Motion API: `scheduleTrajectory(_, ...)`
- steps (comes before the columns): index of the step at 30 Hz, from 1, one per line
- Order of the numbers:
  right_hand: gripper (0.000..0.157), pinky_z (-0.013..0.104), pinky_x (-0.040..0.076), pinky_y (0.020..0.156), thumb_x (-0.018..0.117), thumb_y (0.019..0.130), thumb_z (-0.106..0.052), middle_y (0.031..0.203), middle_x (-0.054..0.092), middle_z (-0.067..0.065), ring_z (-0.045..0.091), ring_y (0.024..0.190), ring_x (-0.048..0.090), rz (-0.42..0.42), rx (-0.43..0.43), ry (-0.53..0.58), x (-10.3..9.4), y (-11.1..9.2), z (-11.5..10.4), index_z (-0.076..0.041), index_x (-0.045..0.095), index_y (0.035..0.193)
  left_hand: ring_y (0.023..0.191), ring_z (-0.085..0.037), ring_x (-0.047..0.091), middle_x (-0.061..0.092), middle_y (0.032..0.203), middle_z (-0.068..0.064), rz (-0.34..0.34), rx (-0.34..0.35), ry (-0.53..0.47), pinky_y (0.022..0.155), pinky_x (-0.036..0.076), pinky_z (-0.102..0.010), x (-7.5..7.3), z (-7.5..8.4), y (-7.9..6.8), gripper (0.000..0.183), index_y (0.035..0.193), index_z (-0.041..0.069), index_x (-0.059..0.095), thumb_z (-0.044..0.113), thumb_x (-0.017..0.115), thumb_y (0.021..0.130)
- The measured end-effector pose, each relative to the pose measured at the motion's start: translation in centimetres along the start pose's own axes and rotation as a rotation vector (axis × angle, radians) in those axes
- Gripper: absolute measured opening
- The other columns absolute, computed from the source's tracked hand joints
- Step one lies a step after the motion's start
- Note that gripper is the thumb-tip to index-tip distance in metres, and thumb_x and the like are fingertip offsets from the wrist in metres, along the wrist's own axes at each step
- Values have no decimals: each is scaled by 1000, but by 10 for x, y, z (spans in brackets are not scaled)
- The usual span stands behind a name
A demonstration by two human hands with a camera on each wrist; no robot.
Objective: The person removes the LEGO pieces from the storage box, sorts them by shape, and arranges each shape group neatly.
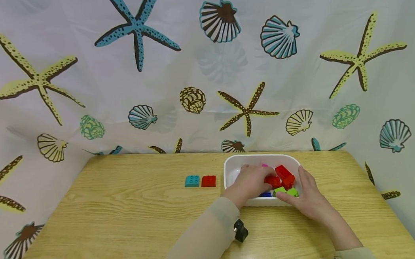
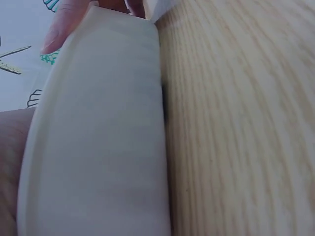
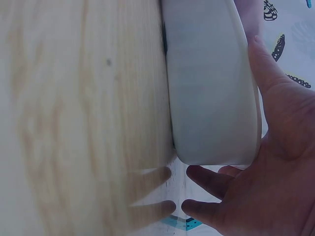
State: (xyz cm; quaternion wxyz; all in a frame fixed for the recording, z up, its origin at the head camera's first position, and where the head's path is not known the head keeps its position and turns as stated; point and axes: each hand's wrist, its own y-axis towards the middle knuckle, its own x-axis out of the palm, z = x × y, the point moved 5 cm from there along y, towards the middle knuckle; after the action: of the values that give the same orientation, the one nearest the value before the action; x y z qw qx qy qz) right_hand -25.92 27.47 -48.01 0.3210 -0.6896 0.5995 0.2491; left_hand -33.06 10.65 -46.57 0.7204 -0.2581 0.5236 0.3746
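Observation:
A white plastic bin (image 1: 262,202) stands on the table with toy building bricks inside. My left hand (image 1: 250,182) reaches over its near wall. The index finger and thumb pinch a red brick (image 1: 274,181) among the others. Beside it lie red bricks (image 1: 285,175), lime green bricks (image 1: 280,190), a blue brick (image 1: 266,195) and a bit of a pink brick (image 1: 265,165). At the bin's right end rests my right hand (image 1: 312,200), its thumb along the near rim and its fingers straight and spread outside, as the right wrist view shows. The left fingertips are partly hidden.
Left of the bin, a teal brick (image 1: 192,181) and a red brick (image 1: 208,181) sit side by side on the wooden table (image 1: 127,213). A curtain (image 1: 196,66) with starfish and shell prints hangs behind the table and along its sides.

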Motion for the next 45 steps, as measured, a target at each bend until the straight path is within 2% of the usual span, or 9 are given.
scheduleTrajectory(4,134,79,34,117,77,97,-63,177,-3,36,63,156,22,2,-5,-2,0,0,0,2,-12,172,114,-14,65,76,128,10,23,22,-18,112,48,-38,-8,-1,-6,36,139,25,76,30,81,104)
scheduleTrajectory(9,135,79,33,118,77,96,-65,177,-4,36,63,157,21,1,0,4,1,0,0,1,-13,173,119,-16,65,75,132,7,76,7,-106,114,50,-35,-23,-7,-19,37,141,23,75,20,79,104)
scheduleTrajectory(12,136,80,32,118,77,95,-66,177,-4,35,63,157,20,0,10,4,1,0,0,0,-13,173,125,-17,65,74,136,7,105,2,-131,116,50,-36,-33,-12,-29,40,143,23,74,18,79,104)
scheduleTrajectory(17,135,79,31,119,77,96,-65,177,-4,35,62,157,21,-3,24,4,2,-1,-1,0,-13,173,132,-20,65,73,140,4,158,30,-142,117,50,-38,-52,-21,-49,43,145,19,73,15,81,103)
scheduleTrajectory(28,135,80,32,118,77,95,-65,177,-5,35,62,157,20,-1,35,0,3,-1,-2,-2,-14,173,129,-27,67,71,140,-4,260,0,-214,110,56,-44,-87,-53,-97,42,144,13,71,11,80,103)
scheduleTrajectory(37,135,81,33,116,77,96,-64,177,-4,34,61,157,20,-7,54,-1,4,-1,-2,-4,-15,174,127,-27,68,71,138,-5,347,-21,-229,106,59,-43,-101,-84,-129,40,137,12,75,4,83,99)
scheduleTrajectory(45,135,81,33,116,77,95,-65,177,-5,34,62,157,19,-10,63,-11,6,0,-2,-5,-15,174,130,-31,67,69,142,-8,351,-74,-212,110,56,-50,-101,-117,-150,43,142,10,73,5,82,100)
